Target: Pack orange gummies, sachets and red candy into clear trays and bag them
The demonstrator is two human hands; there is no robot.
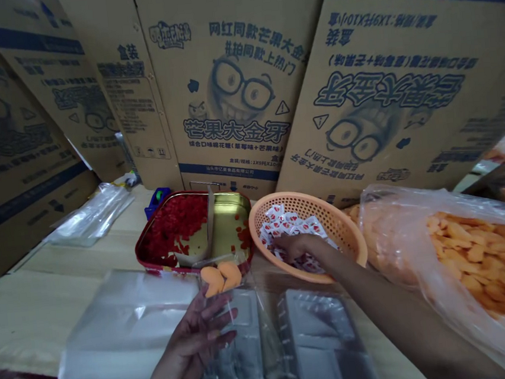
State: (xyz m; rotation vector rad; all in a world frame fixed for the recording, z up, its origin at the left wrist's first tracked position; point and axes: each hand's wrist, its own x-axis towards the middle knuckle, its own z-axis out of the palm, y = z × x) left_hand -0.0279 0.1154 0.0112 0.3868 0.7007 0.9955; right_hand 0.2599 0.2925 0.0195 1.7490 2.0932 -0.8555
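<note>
My left hand (191, 344) is at lower centre, its fingers bent around a clear plastic bag (264, 307). Two orange, curved candy pieces (221, 277) show at the bag's upper end, just above the fingertips. My right hand (291, 247) reaches into an orange perforated basket (350, 233). Its fingers are bunched down among small white packets with red prints (314, 226); the fingertips are partly hidden, and I cannot make out what lies between them. Clear moulded trays (315, 338) lie on the table below the basket, and another tray (245, 309) is beside my left hand.
A red-rimmed tin (231, 200) with a divider holds red pieces (179, 214). Flat plastic bags (132, 326) lie at left, near a blue tape dispenser (158, 201). A large bag of orange candies (487, 262) stands at right. Cardboard boxes (226, 13) wall off the back.
</note>
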